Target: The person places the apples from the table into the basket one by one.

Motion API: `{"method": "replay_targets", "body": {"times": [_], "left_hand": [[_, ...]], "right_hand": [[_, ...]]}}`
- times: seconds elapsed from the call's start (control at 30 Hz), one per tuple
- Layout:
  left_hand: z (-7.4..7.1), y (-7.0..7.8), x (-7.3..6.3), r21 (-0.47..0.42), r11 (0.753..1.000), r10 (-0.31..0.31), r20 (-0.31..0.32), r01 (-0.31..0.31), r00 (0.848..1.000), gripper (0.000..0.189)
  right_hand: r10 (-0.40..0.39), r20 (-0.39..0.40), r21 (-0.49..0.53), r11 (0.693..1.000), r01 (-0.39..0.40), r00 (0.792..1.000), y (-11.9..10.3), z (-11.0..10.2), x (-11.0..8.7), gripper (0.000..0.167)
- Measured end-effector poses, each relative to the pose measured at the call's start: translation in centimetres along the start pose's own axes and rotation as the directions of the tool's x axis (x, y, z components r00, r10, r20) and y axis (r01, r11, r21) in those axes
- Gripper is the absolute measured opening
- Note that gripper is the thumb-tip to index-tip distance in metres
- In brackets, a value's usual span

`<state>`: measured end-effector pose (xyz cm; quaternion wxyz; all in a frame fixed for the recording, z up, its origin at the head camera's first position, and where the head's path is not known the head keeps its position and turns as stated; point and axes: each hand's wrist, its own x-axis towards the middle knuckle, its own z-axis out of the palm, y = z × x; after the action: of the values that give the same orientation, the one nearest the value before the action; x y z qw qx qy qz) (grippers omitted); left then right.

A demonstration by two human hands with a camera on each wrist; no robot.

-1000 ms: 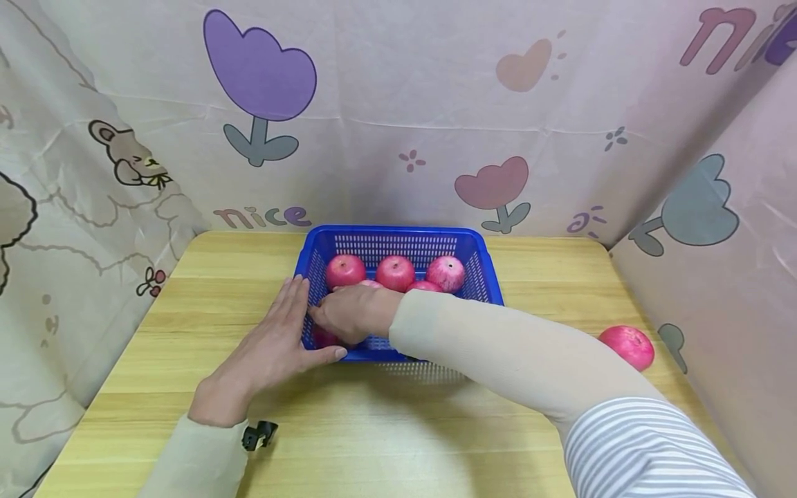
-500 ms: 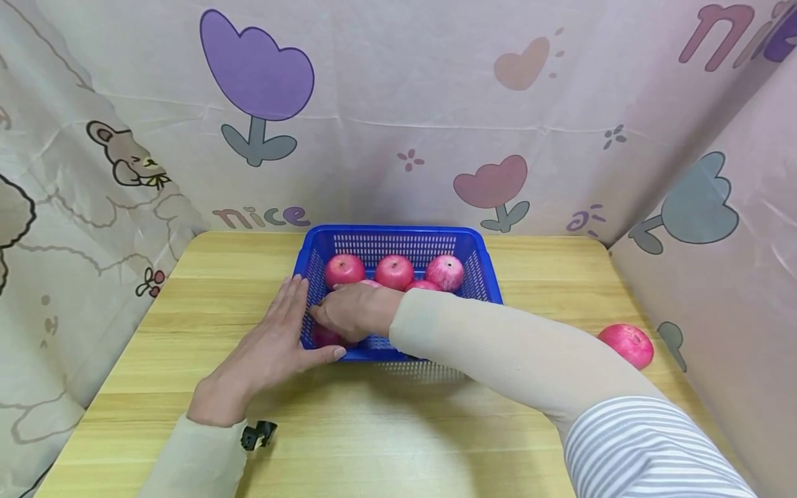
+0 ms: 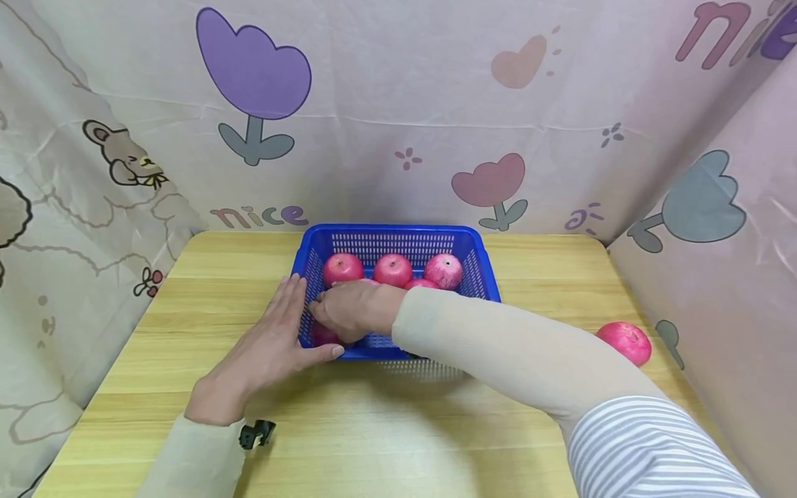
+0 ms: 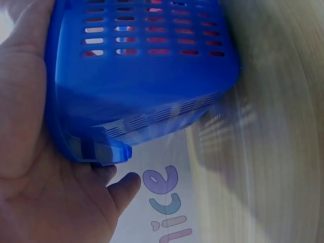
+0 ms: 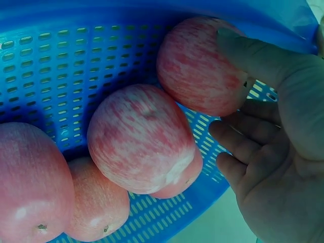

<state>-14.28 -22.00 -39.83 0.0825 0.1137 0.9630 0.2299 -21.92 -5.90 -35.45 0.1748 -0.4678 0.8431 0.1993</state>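
A blue perforated plastic basket [image 3: 398, 227] stands on the table, holding several red apples. My left hand [image 3: 264, 360] rests against the basket's left side near the front corner, its fingers straight and its thumb along the front rim. In the left wrist view the palm [image 4: 23, 111] touches the basket's outer wall. My right hand [image 3: 355, 310] reaches inside at the front left. The right wrist view shows its thumb on a red apple [image 5: 197, 66], with the other fingers curled near its lower side. Close by, another apple [image 5: 139, 136] sits over a partly hidden one.
One loose apple [image 3: 625, 342] lies on the wooden table [image 3: 398, 429] at the right, just beyond my right sleeve. Printed cloth [image 3: 355, 83] hangs behind the basket and along both sides. A small black clip [image 3: 257, 434] shows at my left cuff.
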Motion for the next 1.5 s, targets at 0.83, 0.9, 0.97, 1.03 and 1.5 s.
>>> {"method": "replay_targets", "body": {"times": [0.83,0.9,0.97,1.03,1.5], "left_hand": [[0.0,0.0,0.1,-0.009,1.000,-0.011,-0.011,0.011,1.000,0.139],[0.0,0.0,0.1,-0.010,1.000,-0.017,-0.007,0.017,1.000,0.140],[0.0,0.0,0.1,-0.013,1.000,-0.020,-0.002,0.020,1.000,0.140],[0.0,0.1,0.1,-0.017,1.000,-0.024,0.002,0.024,1.000,0.139],[0.0,0.0,0.1,-0.015,1.000,-0.018,-0.004,0.018,1.000,0.139]], "right_hand": [[0.021,-0.290,0.132,0.991,0.018,0.957,3.5,0.4,-5.0,0.066],[0.024,-0.318,0.145,0.989,0.023,0.948,3.7,0.7,-5.6,0.065],[0.031,-0.338,0.155,0.988,0.023,0.941,3.7,1.1,-6.1,0.066],[0.041,-0.353,0.179,0.984,0.024,0.935,3.8,1.4,-6.6,0.068],[0.148,-0.403,0.257,0.966,-0.043,0.903,5.3,3.7,-9.7,0.077]]}}
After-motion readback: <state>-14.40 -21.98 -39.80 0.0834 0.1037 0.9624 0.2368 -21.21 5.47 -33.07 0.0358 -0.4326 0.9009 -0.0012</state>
